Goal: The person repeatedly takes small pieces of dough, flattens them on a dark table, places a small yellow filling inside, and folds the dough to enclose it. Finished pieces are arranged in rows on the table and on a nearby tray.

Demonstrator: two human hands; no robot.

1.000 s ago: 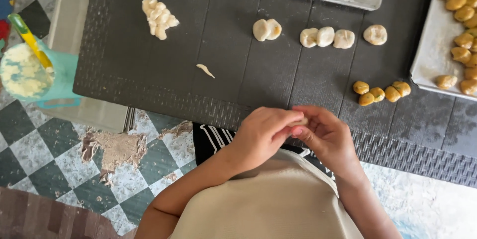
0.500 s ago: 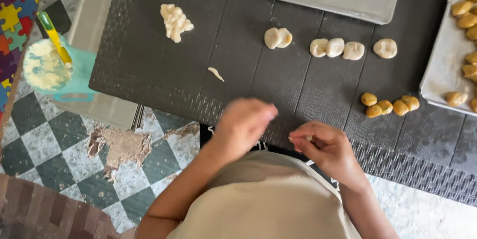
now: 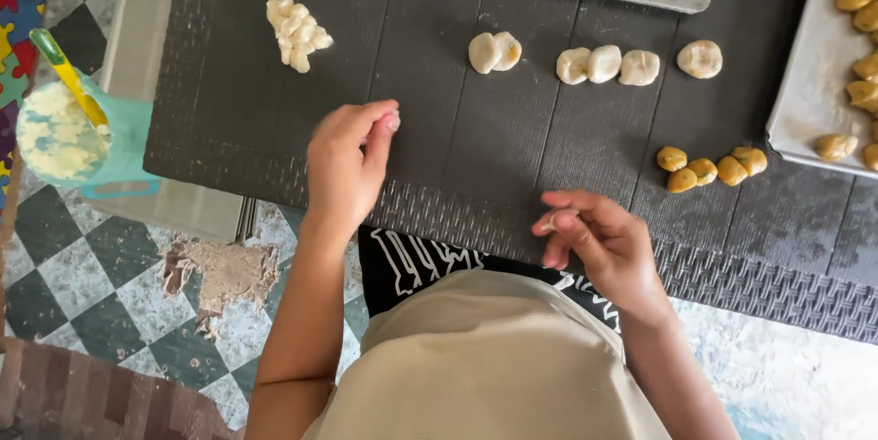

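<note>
the left hand (image 3: 346,161) pinches one tiny dough bit (image 3: 393,120) between thumb and fingertips above the dark table (image 3: 439,147). the right hand (image 3: 608,243), fingers curled, seems to hold another scrap (image 3: 549,220), though it is hard to tell. beyond lie six pale dough balls (image 3: 604,64), one dough clump (image 3: 294,32) and four brown balls (image 3: 712,167), near two trays (image 3: 805,101).

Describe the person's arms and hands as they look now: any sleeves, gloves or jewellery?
Both forearms are bare, with no sleeves in view. The left hand and right hand wear no gloves, and no rings, watch or bracelets show. Bits of pale dough cling to the fingertips. A beige apron lies over a black printed top.
</note>
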